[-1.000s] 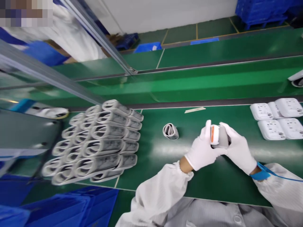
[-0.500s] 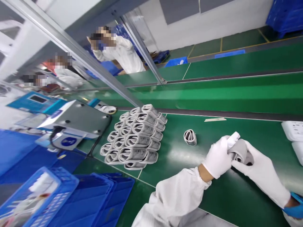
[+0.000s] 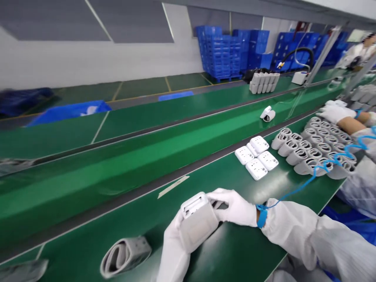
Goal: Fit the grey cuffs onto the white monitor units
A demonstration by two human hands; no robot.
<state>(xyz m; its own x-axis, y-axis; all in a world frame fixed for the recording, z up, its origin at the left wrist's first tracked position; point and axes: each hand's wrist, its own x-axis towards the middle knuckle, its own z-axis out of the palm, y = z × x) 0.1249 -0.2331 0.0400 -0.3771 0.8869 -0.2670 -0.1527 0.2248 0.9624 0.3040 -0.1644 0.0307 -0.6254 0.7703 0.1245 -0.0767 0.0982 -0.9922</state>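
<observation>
Low over the green bench, both gloved hands hold what looks like a wrist blood pressure monitor (image 3: 196, 227): a grey rolled cuff with a white plastic case. An open slot in the case faces up. My left hand (image 3: 173, 244) is closed around its left side and underside. From the right, my right hand (image 3: 233, 206) grips the cuff's edge, its fingertips partly hidden. A rolled grey cuff (image 3: 126, 255) lies on the bench to the left of my hands. Beyond my right hand lie several white cases (image 3: 257, 169).
Rows of rolled grey cuffs (image 3: 307, 160) stand at the right, beside a co-worker's gloved hand (image 3: 337, 113). A blue coiled cord (image 3: 296, 190) runs from my right wrist. The green conveyor (image 3: 164, 147) passes behind the bench, carrying one white-and-grey unit (image 3: 268, 114).
My view has swung to the right, bringing the white cases and the co-worker's rows into sight. The held piece has turned, so its white case with the slot faces up.
</observation>
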